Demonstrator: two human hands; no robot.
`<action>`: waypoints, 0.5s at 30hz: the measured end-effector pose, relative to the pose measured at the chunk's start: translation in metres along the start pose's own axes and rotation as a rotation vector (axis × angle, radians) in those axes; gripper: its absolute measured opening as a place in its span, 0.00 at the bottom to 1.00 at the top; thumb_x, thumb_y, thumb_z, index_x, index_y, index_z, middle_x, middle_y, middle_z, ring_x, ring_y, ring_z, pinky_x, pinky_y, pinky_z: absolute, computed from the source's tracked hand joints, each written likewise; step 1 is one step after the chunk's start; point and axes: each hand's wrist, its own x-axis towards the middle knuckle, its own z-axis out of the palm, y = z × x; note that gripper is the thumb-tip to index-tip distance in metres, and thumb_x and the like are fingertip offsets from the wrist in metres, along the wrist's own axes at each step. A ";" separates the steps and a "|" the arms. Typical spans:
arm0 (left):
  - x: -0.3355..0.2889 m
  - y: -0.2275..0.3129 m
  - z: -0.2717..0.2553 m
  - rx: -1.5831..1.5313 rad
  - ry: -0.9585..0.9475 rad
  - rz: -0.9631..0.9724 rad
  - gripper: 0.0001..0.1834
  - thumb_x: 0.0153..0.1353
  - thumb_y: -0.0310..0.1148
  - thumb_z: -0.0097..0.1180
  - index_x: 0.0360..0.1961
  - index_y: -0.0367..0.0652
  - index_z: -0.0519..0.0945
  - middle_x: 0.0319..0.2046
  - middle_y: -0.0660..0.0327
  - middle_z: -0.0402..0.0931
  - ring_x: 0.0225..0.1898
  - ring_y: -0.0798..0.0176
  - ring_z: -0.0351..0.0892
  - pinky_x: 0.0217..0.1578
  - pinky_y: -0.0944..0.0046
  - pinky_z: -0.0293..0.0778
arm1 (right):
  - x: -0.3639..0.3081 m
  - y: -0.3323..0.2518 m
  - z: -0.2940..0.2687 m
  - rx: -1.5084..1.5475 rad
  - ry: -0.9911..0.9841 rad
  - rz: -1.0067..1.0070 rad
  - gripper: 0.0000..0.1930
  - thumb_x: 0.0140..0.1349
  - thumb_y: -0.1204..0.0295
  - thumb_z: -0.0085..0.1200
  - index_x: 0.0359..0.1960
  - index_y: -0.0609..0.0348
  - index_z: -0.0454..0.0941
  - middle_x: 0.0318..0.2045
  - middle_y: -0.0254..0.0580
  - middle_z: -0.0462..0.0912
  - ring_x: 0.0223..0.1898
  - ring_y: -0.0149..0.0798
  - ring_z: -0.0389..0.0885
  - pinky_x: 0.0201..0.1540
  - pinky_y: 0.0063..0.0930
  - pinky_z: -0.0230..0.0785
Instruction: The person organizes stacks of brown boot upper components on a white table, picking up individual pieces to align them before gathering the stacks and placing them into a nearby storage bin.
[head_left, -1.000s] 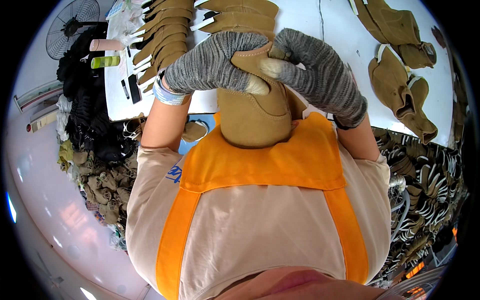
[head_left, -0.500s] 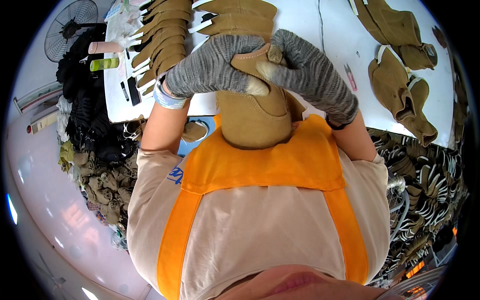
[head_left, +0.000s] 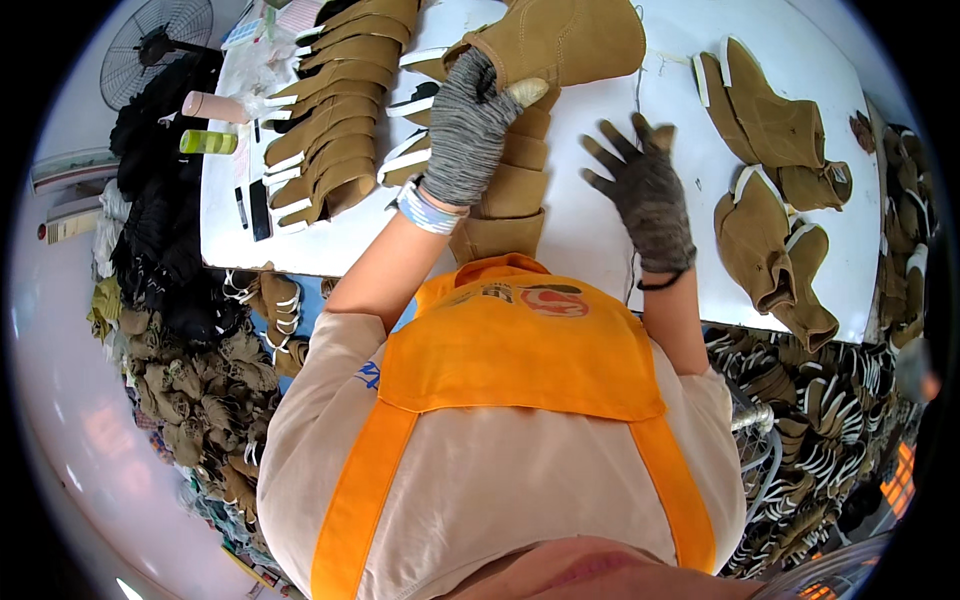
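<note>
Currently gripping one boot (head_left: 575,45) in left hand (head_left: 465,135) over the middle row (head_left: 510,200) on the table (head_left: 580,228); showing right hand (head_left: 640,190) empty with fingers spread, apart from the boot. Judged mid-batch, though unable to tell finished pieces from unfinished. Counting four boots (head_left: 768,128) at right, one pink bottle (head_left: 213,106), one green bottle (head_left: 208,142), one fan (head_left: 153,48); unable to count middle row or left row (head_left: 338,112) exactly, owing to overlap.

Passage over white table (head_left: 582,245) around right hand (head_left: 645,192); middle boot row (head_left: 515,195) blocks left, loose boots (head_left: 757,235) right.
</note>
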 end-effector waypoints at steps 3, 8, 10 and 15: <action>-0.005 0.003 0.021 -0.038 -0.007 -0.054 0.28 0.55 0.35 0.70 0.53 0.36 0.74 0.47 0.56 0.80 0.46 0.63 0.80 0.47 0.65 0.77 | 0.026 -0.002 0.033 -0.092 -0.103 -0.116 0.43 0.63 0.41 0.53 0.69 0.55 0.52 0.64 0.51 0.63 0.61 0.52 0.70 0.53 0.45 0.71; -0.008 -0.035 0.030 -0.149 -0.113 -0.095 0.30 0.57 0.39 0.68 0.56 0.36 0.72 0.56 0.53 0.74 0.57 0.60 0.74 0.56 0.63 0.72 | 0.093 -0.017 0.064 0.086 -0.148 -0.084 0.39 0.59 0.49 0.60 0.64 0.61 0.62 0.57 0.50 0.73 0.55 0.46 0.75 0.57 0.45 0.69; -0.002 -0.043 0.027 -0.182 -0.144 -0.212 0.28 0.59 0.39 0.66 0.55 0.36 0.72 0.50 0.55 0.77 0.50 0.60 0.78 0.53 0.65 0.75 | 0.126 -0.017 0.067 0.144 -0.199 -0.143 0.30 0.60 0.61 0.64 0.60 0.61 0.67 0.52 0.44 0.78 0.49 0.41 0.79 0.50 0.38 0.77; 0.030 -0.079 0.011 -0.804 0.041 -0.523 0.28 0.65 0.48 0.58 0.56 0.35 0.72 0.50 0.52 0.77 0.47 0.55 0.81 0.51 0.59 0.80 | 0.173 -0.007 0.081 -0.253 0.003 -0.418 0.24 0.58 0.74 0.64 0.56 0.60 0.71 0.46 0.41 0.81 0.43 0.37 0.81 0.45 0.33 0.78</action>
